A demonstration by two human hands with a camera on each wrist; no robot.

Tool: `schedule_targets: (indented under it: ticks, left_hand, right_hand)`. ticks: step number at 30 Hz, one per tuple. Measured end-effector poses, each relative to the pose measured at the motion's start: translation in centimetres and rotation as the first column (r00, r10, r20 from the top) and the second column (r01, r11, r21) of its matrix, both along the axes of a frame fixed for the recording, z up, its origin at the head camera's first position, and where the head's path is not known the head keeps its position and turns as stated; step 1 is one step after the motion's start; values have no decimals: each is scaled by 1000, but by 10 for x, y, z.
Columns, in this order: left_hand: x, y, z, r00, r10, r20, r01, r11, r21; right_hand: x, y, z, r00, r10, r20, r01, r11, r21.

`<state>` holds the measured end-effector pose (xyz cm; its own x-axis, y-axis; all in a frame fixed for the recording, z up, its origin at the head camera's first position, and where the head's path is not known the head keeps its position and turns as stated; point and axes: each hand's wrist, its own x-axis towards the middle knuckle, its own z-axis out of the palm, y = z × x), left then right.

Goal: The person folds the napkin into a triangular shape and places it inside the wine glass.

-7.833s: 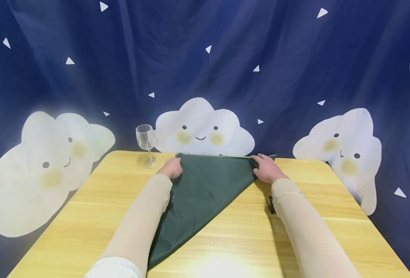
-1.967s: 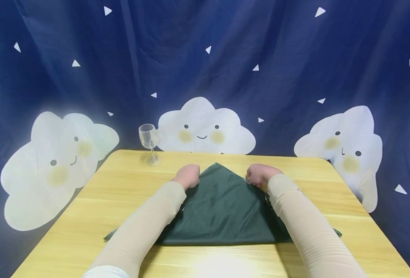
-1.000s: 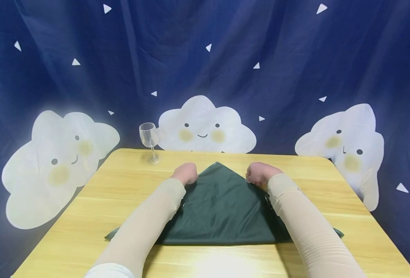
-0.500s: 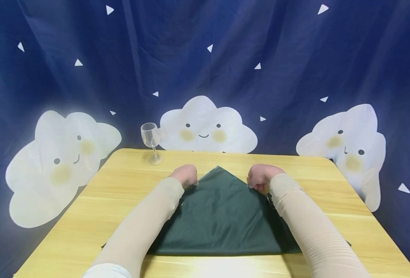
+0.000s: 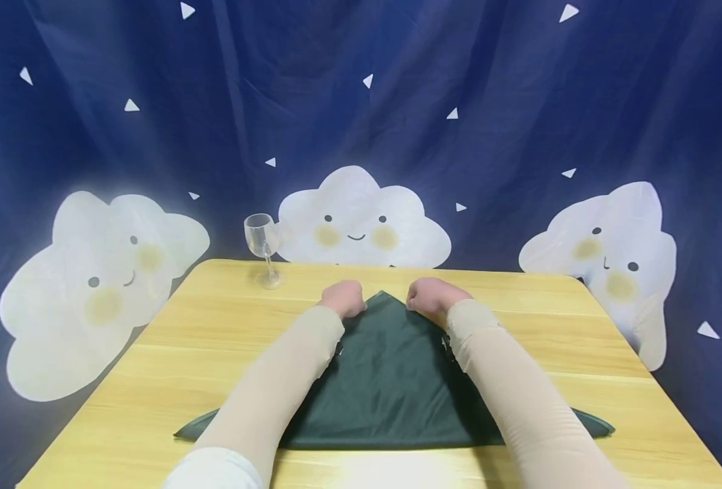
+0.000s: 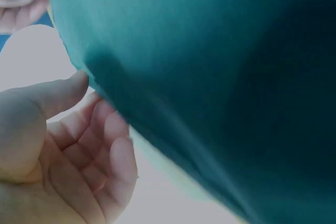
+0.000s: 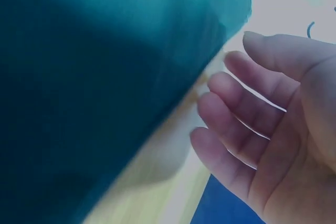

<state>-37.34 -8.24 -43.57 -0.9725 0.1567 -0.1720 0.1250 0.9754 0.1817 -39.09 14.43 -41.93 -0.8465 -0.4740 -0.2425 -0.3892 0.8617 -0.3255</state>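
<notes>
We can read no lettering, label, brand or number in any of the three views; the only signs we make out are figures on the blue curtain [image 5: 312, 102]; there we see a left cloud [image 5: 49, 319], a middle cloud [image 5: 363, 231] and a right cloud [image 5: 623, 234], all white, each bearing two dark dots for eyes, a curved line for a mouth and yellow patches for cheeks; small white triangles [image 5: 368, 81] are scattered above and around them; in the right wrist view we notice a dark curved stroke [image 7: 310, 30] on a pale area, perhaps part of a cloud's face, though blur leaves us unsure.
</notes>
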Motion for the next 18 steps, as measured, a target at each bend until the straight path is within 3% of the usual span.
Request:
schedule_targets:
  ticks: [12,18]
  left_hand:
    - [-8,23,2,998,37,-57,-36,999,20]
    - [-19,33,-5,994,82,-69,-77,995,61]
  right_hand:
    - [-15,-31,-9,996,-80,-34,80,997,-3]
    - [-23,-42,-16,988,-146,-45,146,989,6]
